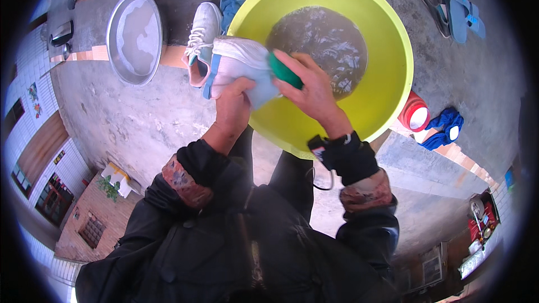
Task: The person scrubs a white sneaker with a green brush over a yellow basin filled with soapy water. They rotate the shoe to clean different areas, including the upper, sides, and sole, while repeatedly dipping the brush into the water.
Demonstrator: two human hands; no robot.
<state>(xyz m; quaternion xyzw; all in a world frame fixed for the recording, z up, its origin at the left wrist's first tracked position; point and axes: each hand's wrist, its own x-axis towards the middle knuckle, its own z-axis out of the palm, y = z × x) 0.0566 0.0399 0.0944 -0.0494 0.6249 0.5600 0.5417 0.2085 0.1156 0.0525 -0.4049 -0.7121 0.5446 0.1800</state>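
Observation:
My left hand (231,109) grips a pale pink-and-white shoe (238,59) with a blue strip at its near end. The shoe is held over the left rim of a yellow-green plastic basin (387,59). In my right hand (316,90) is a green scrubber (284,69), pressed to the shoe's far end; blur hides whether it is a brush or a sponge. Murky grey water (320,46) covers the basin's bottom. Just left of the held shoe stands a white laced sneaker (206,21) with a pink collar.
A metal bowl (158,38) with whitish liquid sits at left. A blue cloth (233,0) lies against the basin. To the right are a red container (413,112), dark blue fabric (442,128), blue slippers (457,12) and a dark shoe (429,0) on the concrete floor.

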